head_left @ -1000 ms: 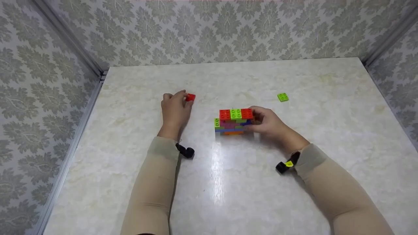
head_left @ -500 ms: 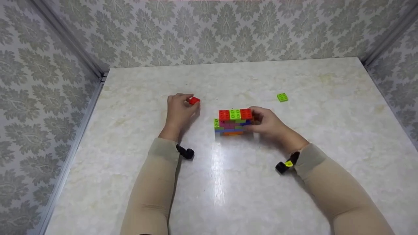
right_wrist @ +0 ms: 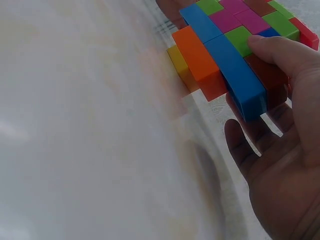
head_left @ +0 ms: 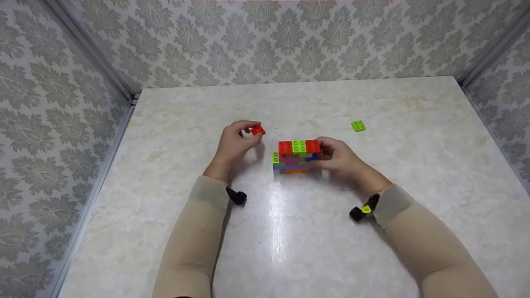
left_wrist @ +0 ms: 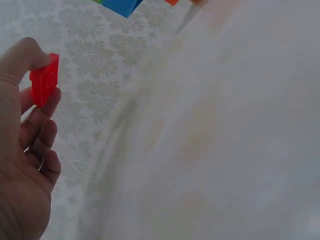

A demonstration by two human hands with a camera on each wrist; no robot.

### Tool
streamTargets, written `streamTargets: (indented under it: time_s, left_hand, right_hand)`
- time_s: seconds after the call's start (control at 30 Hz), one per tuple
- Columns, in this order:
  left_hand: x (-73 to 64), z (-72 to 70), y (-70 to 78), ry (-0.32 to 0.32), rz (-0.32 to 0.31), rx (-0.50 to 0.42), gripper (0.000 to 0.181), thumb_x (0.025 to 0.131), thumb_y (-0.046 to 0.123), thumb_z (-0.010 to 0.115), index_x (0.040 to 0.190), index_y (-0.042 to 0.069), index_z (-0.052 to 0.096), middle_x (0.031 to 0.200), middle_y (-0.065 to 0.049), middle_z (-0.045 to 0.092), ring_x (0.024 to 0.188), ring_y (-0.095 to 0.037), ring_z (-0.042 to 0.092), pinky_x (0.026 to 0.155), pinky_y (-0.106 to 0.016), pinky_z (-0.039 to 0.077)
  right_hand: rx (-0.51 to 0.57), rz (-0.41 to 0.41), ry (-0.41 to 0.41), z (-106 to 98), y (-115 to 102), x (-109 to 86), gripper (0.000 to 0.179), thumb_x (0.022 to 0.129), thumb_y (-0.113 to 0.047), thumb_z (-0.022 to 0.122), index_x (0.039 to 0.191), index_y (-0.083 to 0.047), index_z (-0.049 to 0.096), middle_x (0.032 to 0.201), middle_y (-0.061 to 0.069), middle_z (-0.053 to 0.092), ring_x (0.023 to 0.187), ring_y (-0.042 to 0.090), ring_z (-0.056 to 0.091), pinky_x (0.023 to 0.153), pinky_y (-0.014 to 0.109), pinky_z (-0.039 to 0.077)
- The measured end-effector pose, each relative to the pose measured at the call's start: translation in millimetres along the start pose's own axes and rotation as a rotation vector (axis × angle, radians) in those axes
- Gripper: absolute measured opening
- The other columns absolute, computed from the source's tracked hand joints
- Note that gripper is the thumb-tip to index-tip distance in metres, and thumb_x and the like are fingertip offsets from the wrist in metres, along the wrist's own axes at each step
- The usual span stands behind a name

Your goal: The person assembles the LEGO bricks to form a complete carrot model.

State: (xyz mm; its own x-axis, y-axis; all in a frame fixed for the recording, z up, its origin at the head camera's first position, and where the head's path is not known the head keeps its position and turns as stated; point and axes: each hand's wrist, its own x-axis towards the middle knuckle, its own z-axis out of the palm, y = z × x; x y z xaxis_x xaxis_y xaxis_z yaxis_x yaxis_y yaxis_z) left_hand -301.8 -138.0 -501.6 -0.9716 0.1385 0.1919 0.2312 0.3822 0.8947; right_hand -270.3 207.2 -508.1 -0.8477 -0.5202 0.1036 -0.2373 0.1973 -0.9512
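Between thumb and fingers, my left hand (head_left: 236, 141) pinches a small red toy brick (head_left: 258, 130), left of and a little behind the brick structure. The left wrist view shows the same red brick (left_wrist: 45, 80) held by its edges, apart from everything else. My right hand (head_left: 341, 155) grips the right end of a multicoloured block structure (head_left: 292, 159), its top row red, green and red. From the right wrist, blue, orange, yellow, brown and magenta bricks show in the structure (right_wrist: 232, 50), the thumb pressing on its side and the fingers beneath.
A flat lime-green brick (head_left: 358, 126) lies by itself at the back right of the pale marbled table (head_left: 290, 231). Patterned walls (head_left: 273, 41) stand behind the table and at both sides.
My left hand has moved right with the red brick, closer to the structure, and the brick has turned a little. The right hand and the structure stay almost still.
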Motion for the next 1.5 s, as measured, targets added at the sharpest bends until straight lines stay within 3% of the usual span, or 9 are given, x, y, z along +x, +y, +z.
streamTargets:
  time_s: [0.1, 0.23, 0.5, 0.57, 0.73, 0.87, 1.13, 1.5]
  left_hand:
    - [-3.2, -2.4, 13.5, -0.019, 0.031, -0.031, 0.033, 0.1, 0.015, 0.083, 0.131, 0.006, 0.084, 0.128, -0.015, 0.081, 0.114, -0.04, 0.062, 0.096, -0.042, 0.047]
    - [-6.8, -3.6, 28.6, -0.066, 0.095, -0.08, 0.029, 0.099, 0.014, 0.084, 0.128, 0.009, 0.085, 0.123, -0.013, 0.082, 0.111, -0.036, 0.063, 0.097, -0.051, 0.048]
    - [-11.9, -2.3, 43.8, -0.208, 0.183, -0.111, 0.025, 0.098, 0.014, 0.084, 0.123, 0.012, 0.086, 0.117, -0.003, 0.081, 0.11, -0.045, 0.06, 0.093, -0.053, 0.047]
    - [-13.3, -1.1, 46.7, -0.252, 0.185, -0.105, 0.025, 0.098, 0.015, 0.085, 0.123, 0.012, 0.086, 0.119, -0.002, 0.082, 0.109, -0.04, 0.062, 0.094, -0.051, 0.047]
    - [-16.1, 2.4, 54.1, -0.351, 0.174, -0.08, 0.029, 0.098, 0.02, 0.084, 0.126, 0.012, 0.086, 0.124, -0.005, 0.084, 0.11, -0.02, 0.07, 0.1, -0.06, 0.051]
    - [-17.9, 4.4, 57.1, -0.369, 0.164, -0.065, 0.029, 0.096, 0.019, 0.083, 0.124, 0.013, 0.086, 0.124, -0.005, 0.084, 0.107, -0.017, 0.072, 0.1, -0.069, 0.05]
    - [-20.9, 5.6, 61.2, -0.361, 0.14, -0.071, 0.029, 0.094, 0.012, 0.085, 0.123, 0.012, 0.087, 0.123, -0.006, 0.084, 0.094, -0.019, 0.068, 0.083, -0.044, 0.058]
    - [-24.2, 6.9, 70.5, -0.354, 0.106, -0.034, 0.031, 0.095, 0.01, 0.086, 0.127, 0.01, 0.086, 0.127, -0.008, 0.084, 0.092, -0.019, 0.068, 0.078, -0.027, 0.058]
  right_hand:
    - [0.001, -0.001, -0.008, 0.5, 1.2, 0.5, 0.044, 0.095, 0.002, 0.085, 0.136, 0.004, 0.071, 0.126, -0.009, 0.079, 0.116, 0.008, 0.075, 0.103, 0.022, 0.06]
    - [0.001, -0.014, -0.01, -0.4, 2.3, 1.6, 0.044, 0.095, 0.003, 0.084, 0.136, 0.005, 0.07, 0.124, -0.013, 0.079, 0.116, 0.007, 0.074, 0.103, 0.021, 0.06]
    - [0.01, -0.03, -0.016, -1.7, 3.5, 0.4, 0.043, 0.096, 0.004, 0.083, 0.136, 0.007, 0.07, 0.123, -0.015, 0.079, 0.116, 0.007, 0.074, 0.104, 0.022, 0.06]
    - [0.012, -0.029, -0.012, -1.7, 3.7, -0.2, 0.044, 0.096, 0.005, 0.083, 0.137, 0.007, 0.069, 0.124, -0.015, 0.079, 0.117, 0.007, 0.075, 0.104, 0.021, 0.06]
    - [0.024, -0.029, -0.002, -1.2, 4.0, -1.0, 0.045, 0.095, 0.006, 0.083, 0.138, 0.008, 0.069, 0.125, -0.016, 0.079, 0.117, 0.005, 0.075, 0.104, 0.021, 0.06]
    - [0.055, -0.031, -0.015, 0.0, 3.5, -0.3, 0.044, 0.096, 0.006, 0.082, 0.138, 0.009, 0.069, 0.124, -0.015, 0.08, 0.117, 0.007, 0.076, 0.103, 0.023, 0.061]
    - [0.06, -0.026, -0.018, 0.3, 4.0, 0.4, 0.041, 0.097, 0.005, 0.082, 0.137, 0.004, 0.071, 0.125, -0.012, 0.081, 0.118, 0.008, 0.076, 0.103, 0.022, 0.061]
    - [0.045, 0.001, -0.007, 0.4, 2.4, -1.0, 0.045, 0.097, 0.003, 0.084, 0.14, 0.004, 0.07, 0.129, -0.01, 0.08, 0.119, 0.008, 0.075, 0.105, 0.021, 0.06]
